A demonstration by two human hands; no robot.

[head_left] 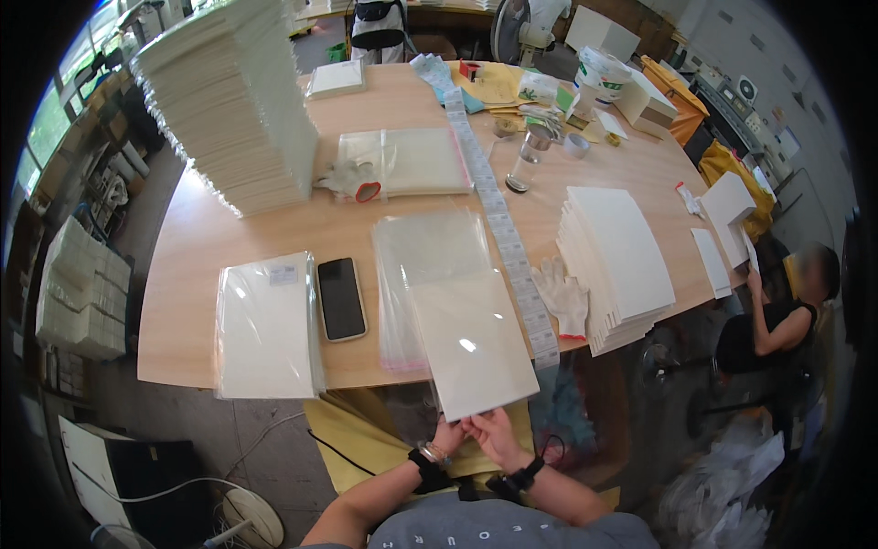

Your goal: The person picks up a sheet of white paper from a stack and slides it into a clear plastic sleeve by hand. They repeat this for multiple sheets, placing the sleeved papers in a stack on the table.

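A white rectangular board (476, 348) with glossy highlights, apparently under clear film, lies partly over a pile of clear plastic sleeves (398, 293) and juts past the table's near edge. My left hand (446, 438) is closed at its near edge. Beside it, my right hand (495, 436) pinches the same edge, its fingers close to the left ones. Some fingertips are hidden. Left of the sleeves lies a black-screened phone (341, 299), and beyond it a stack of wrapped white boards (265, 325).
A tall stack of white boards (242, 110) stands far left. A strip of printed labels (503, 224) runs along the table. To the right are a work glove (562, 297) and a fanned stack of white boards (617, 261). A seated person (777, 320) works at the right edge.
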